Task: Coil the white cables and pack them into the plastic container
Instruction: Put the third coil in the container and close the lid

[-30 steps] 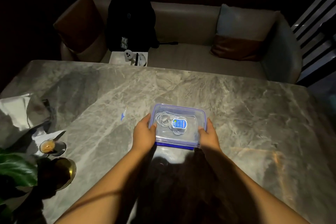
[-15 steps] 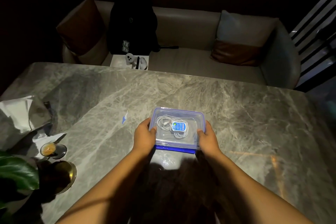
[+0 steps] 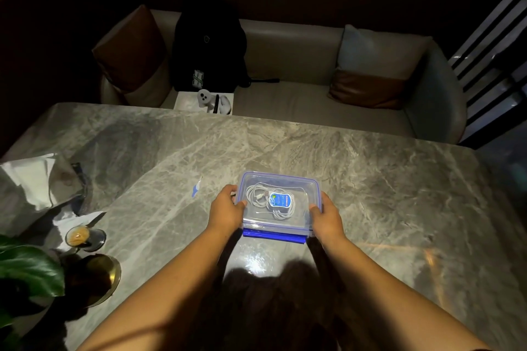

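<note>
A clear plastic container (image 3: 302, 188) with a blue-rimmed lid on top stands on the marble table (image 3: 385, 194) in front of me. Coiled white cables (image 3: 258, 194) lie inside, under an oval blue label on the lid. My left hand (image 3: 226, 212) grips the container's left side, thumb on the lid. On the right side, my right hand (image 3: 326, 219) holds it the same way. A blue clasp sticks out at the near edge.
A small blue-and-white scrap (image 3: 196, 188) lies left of the container. Further left are crumpled paper (image 3: 31, 182), a glass (image 3: 78, 236), a brass-rimmed pot (image 3: 99, 276) and a plant leaf (image 3: 28, 271). Behind the table stands a sofa (image 3: 285, 65) with cushions and a black backpack (image 3: 209, 45).
Both hands stay on the container's sides. The thumbs have shifted a little further onto the lid, and my view has tilted slightly.
</note>
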